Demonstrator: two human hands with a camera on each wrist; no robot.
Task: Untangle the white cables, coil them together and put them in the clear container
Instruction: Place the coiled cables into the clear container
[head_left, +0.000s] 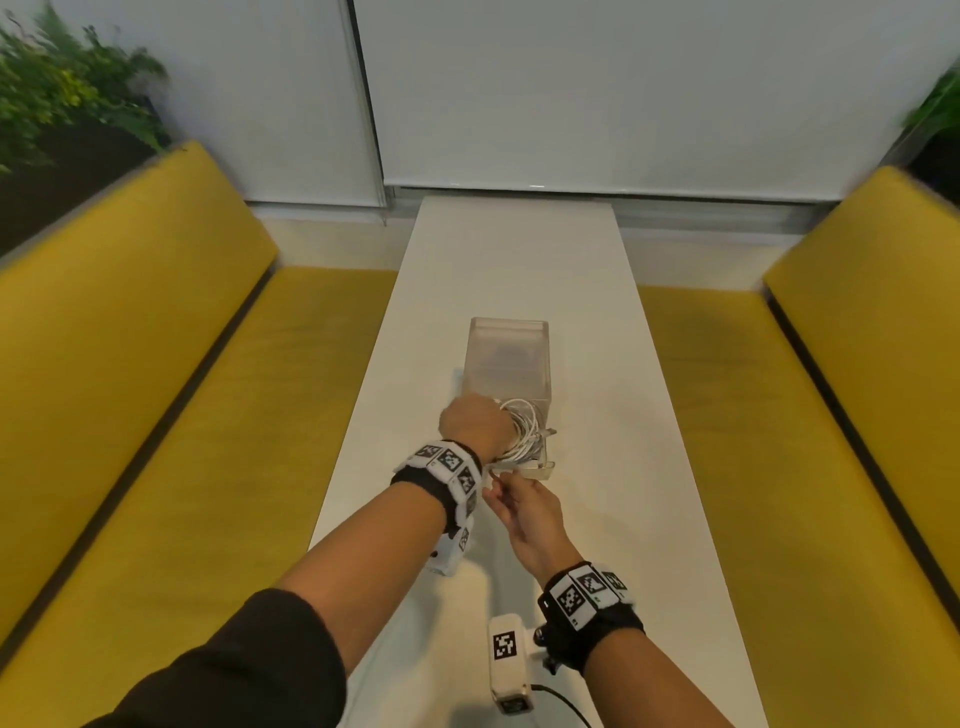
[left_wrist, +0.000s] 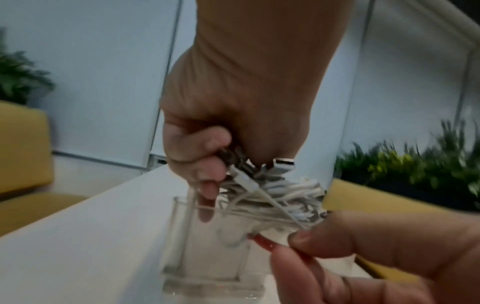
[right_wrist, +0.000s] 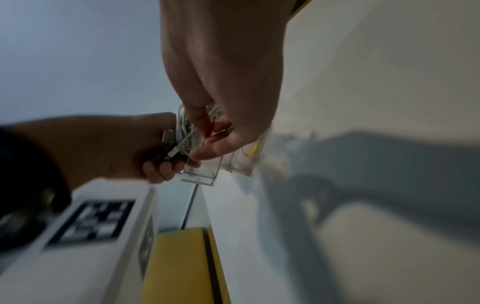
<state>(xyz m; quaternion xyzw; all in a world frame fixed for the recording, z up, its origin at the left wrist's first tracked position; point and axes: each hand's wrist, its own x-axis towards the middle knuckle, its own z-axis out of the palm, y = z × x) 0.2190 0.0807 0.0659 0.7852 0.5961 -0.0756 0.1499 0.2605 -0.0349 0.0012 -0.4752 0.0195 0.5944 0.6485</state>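
My left hand (head_left: 475, 423) grips a coil of white cables (head_left: 527, 431) just in front of a tall frosted clear container (head_left: 483, 374). The left wrist view shows the left hand's fingers (left_wrist: 207, 144) curled round the coil (left_wrist: 285, 191), with several plug ends sticking out. The coil hangs over a small clear holder (left_wrist: 197, 257). My right hand (head_left: 519, 501) is just below the coil and pinches a thin red tie (left_wrist: 262, 243) between thumb and finger. In the right wrist view the red tie (right_wrist: 210, 127) lies against the cables (right_wrist: 183, 127).
A long white table (head_left: 519, 249) runs away from me, with yellow benches (head_left: 156, 364) on both sides. A second small clear holder (right_wrist: 244, 164) beside the first has a yellow piece (right_wrist: 250, 151) in it. A white marker block (head_left: 506, 654) hangs near my right wrist.
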